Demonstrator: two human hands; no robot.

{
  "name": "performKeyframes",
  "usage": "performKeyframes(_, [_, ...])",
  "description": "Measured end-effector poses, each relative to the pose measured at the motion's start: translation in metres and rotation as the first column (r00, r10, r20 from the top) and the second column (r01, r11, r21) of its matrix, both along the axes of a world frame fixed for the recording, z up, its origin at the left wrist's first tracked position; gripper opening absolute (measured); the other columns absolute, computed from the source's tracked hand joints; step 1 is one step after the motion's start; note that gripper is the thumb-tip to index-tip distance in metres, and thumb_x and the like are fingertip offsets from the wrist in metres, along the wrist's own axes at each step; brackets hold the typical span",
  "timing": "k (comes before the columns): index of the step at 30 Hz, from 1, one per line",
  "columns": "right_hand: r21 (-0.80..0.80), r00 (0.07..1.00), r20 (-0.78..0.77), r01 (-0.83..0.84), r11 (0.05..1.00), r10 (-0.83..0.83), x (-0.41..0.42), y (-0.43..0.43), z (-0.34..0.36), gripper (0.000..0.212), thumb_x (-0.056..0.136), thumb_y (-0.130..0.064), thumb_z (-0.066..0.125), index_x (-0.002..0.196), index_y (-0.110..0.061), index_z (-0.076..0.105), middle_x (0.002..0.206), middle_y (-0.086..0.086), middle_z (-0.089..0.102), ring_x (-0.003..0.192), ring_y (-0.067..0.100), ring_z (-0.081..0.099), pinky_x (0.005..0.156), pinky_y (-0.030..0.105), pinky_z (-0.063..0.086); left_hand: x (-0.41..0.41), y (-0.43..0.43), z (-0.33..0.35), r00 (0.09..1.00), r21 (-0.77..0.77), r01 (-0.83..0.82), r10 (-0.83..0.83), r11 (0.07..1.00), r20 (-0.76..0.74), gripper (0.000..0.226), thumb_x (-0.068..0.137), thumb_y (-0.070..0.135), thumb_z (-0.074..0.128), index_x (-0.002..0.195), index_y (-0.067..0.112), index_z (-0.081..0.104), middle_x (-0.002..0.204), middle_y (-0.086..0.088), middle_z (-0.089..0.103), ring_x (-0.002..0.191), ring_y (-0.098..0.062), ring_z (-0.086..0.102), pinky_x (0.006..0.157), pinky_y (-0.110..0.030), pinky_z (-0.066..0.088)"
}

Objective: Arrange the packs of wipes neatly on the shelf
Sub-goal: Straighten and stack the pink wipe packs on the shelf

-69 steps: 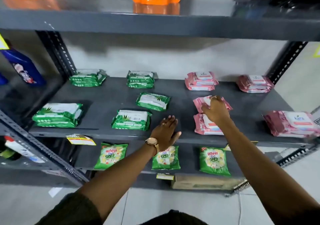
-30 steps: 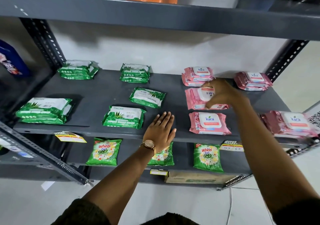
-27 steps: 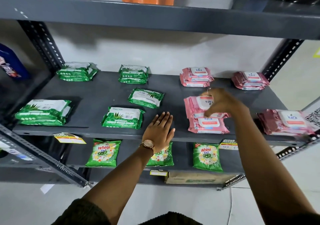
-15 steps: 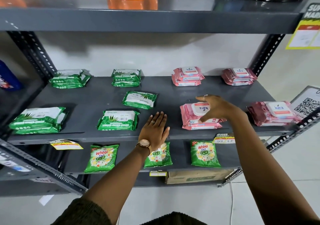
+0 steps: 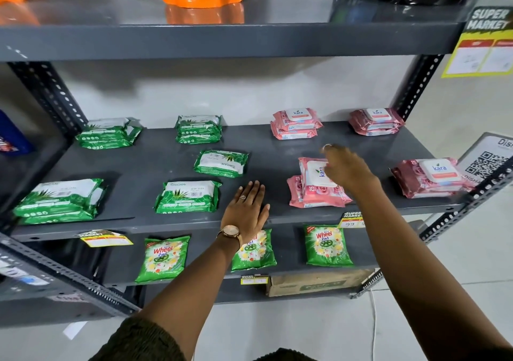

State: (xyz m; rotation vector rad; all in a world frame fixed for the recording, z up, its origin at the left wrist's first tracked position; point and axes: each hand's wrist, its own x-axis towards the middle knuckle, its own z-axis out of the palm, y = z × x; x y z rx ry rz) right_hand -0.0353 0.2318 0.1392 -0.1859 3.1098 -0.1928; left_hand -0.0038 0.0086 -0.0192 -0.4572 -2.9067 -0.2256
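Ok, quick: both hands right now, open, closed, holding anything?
Left hand: open, flat on the shelf, holding nothing.
Right hand: blurred over the top pink pack; grip cannot be told.

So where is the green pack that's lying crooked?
In the head view, the tilted green pack lies mid-shelf, left of centre, behind the front green pack and beyond the left hand.

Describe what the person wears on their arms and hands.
The left hand has a ring on one finger and a rose-gold round watch at the wrist. The right hand has a silvery ring. Both forearms are bare; a dark olive knitted sleeve covers the left upper arm.
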Motion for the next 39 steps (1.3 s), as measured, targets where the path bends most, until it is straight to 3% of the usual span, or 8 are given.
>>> performKeyframes(3, [0.079, 0.952, 0.137, -0.286, 0.955, 0.274, -0.001, 0.009, -0.001, 0.078, 0.080, 0.014, 0.056, 0.146, -0.023, 0.038, 0.160, 0.001, 0.023, 0.148, 0.025, 0.020, 0.105, 0.038, 0.043, 0.000, 0.000, 0.000, 1.000, 0.008, 0.002, -0.002, 1.000, -0.002, 0.062, 0.095, 0.042, 0.016, 0.144, 0.008, 0.029, 0.152, -0.012, 0.034, 0.143, -0.025, 0.025, 0.119, -0.039, 0.019])
performKeyframes(5, [0.156, 0.933, 0.160, -0.347, 0.925, 0.323, -0.001, 0.009, -0.003, 0.080, 0.082, 0.015, 0.053, 0.147, -0.028, 0.036, 0.163, -0.005, 0.007, 0.151, 0.022, 0.003, 0.108, 0.036, 0.040, 0.000, 0.000, 0.000, 1.000, 0.018, -0.003, 0.003, 1.000, -0.006, 0.062, 0.095, 0.043, 0.016, 0.144, 0.007, 0.030, 0.151, -0.012, 0.035, 0.142, -0.025, 0.026, 0.119, -0.040, 0.020])
performKeyframes(9, [0.184, 0.918, 0.180, -0.384, 0.905, 0.353, -0.011, 0.012, -0.005, 0.082, 0.082, 0.016, 0.052, 0.146, -0.034, 0.036, 0.164, -0.006, 0.002, 0.151, 0.023, -0.005, 0.104, 0.038, 0.044, 0.001, 0.000, 0.001, 1.000, 0.024, -0.005, 0.005, 1.000, -0.005, 0.061, 0.095, 0.042, 0.018, 0.143, 0.006, 0.032, 0.151, -0.013, 0.036, 0.142, -0.026, 0.027, 0.118, -0.041, 0.022])
performKeyframes(13, [0.107, 0.923, 0.266, -0.314, 0.943, 0.277, -0.018, 0.012, 0.003, 0.080, 0.076, 0.001, 0.075, 0.145, -0.020, 0.040, 0.160, 0.004, 0.024, 0.149, 0.030, 0.017, 0.112, 0.041, 0.034, 0.001, 0.001, 0.003, 1.000, 0.017, 0.000, 0.000, 1.000, 0.002, 0.062, 0.095, 0.042, 0.017, 0.143, 0.006, 0.031, 0.150, -0.013, 0.037, 0.141, -0.026, 0.028, 0.118, -0.041, 0.022])
performKeyframes(15, [0.004, 0.938, 0.273, -0.222, 0.975, 0.212, -0.015, 0.008, 0.002, 0.079, 0.072, -0.003, 0.080, 0.142, -0.013, 0.045, 0.150, 0.009, 0.044, 0.137, 0.030, 0.041, 0.108, 0.037, 0.039, 0.001, 0.001, 0.003, 1.000, 0.015, 0.000, 0.000, 1.000, 0.002, 0.062, 0.094, 0.041, 0.018, 0.142, 0.005, 0.034, 0.149, -0.014, 0.039, 0.140, -0.027, 0.031, 0.117, -0.041, 0.023])
performKeyframes(18, [-0.046, 0.964, 0.225, -0.136, 0.990, 0.143, -0.009, 0.004, -0.004, 0.078, 0.070, -0.006, 0.082, 0.139, -0.009, 0.048, 0.142, 0.013, 0.053, 0.128, 0.032, 0.053, 0.104, 0.040, 0.044, 0.001, 0.000, 0.003, 1.000, 0.016, -0.003, 0.003, 1.000, -0.008, 0.060, 0.095, 0.040, 0.021, 0.140, 0.004, 0.036, 0.147, -0.015, 0.042, 0.139, -0.028, 0.034, 0.117, -0.042, 0.026])
performKeyframes(34, [0.097, 0.984, 0.168, -0.081, 0.992, 0.064, 0.002, -0.007, -0.008, 0.072, 0.076, -0.019, 0.079, 0.139, -0.007, 0.047, 0.139, 0.015, 0.054, 0.125, 0.034, 0.055, 0.102, 0.045, 0.048, 0.005, -0.002, 0.006, 0.999, 0.067, 0.017, -0.020, 0.998, 0.047, 0.068, 0.092, 0.046, 0.012, 0.144, 0.005, 0.027, 0.154, -0.014, 0.028, 0.144, -0.026, 0.020, 0.119, -0.039, 0.013])
performKeyframes(39, [0.081, 0.982, 0.111, -0.160, 0.984, 0.150, 0.004, -0.025, -0.001, 0.062, 0.083, -0.031, 0.070, 0.134, -0.004, 0.048, 0.143, 0.013, 0.049, 0.132, 0.032, 0.045, 0.104, 0.047, 0.045, 0.024, -0.017, 0.015, 0.995, 0.155, 0.074, -0.063, 0.985, -0.074, 0.065, 0.092, 0.043, 0.033, 0.144, 0.005, 0.027, 0.156, -0.013, 0.021, 0.145, -0.027, 0.012, 0.119, -0.043, 0.014])
